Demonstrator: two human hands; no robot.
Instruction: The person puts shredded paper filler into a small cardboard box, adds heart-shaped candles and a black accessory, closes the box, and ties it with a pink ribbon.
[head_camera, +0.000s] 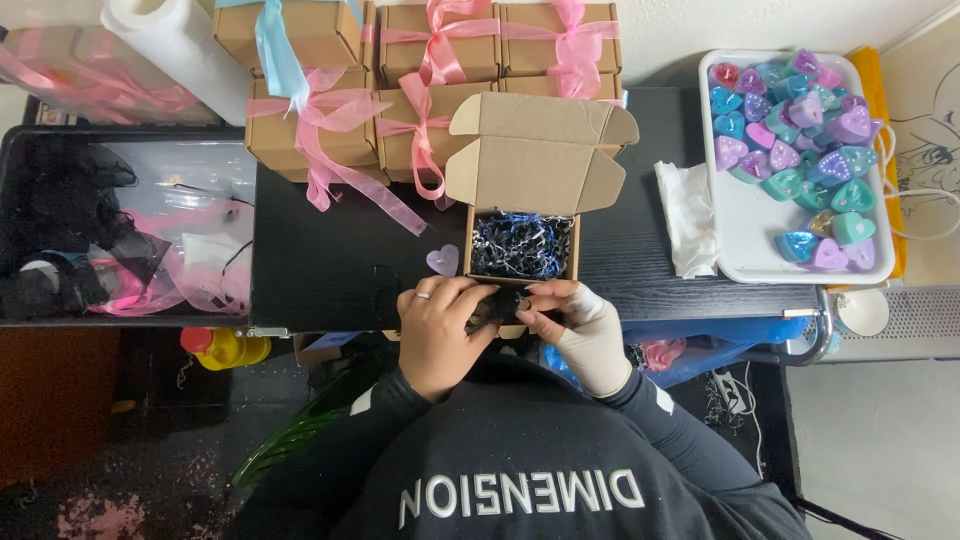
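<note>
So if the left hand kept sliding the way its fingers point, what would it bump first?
The left hand points toward the right hand, with a small dark thing held between them. It would probably meet that dark thing first, then the right hand's fingers. The open cardboard box sits just behind.

Counts on my table

I count six ribboned boxes (330, 120), one open box (522, 215), one tray (760, 235), one loose heart (442, 260).

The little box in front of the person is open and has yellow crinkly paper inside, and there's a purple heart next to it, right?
Not quite. The head view shows the open box filled with black and blue shredded paper, not yellow. The rest is right: a purple heart lies on the table beside it.
</note>
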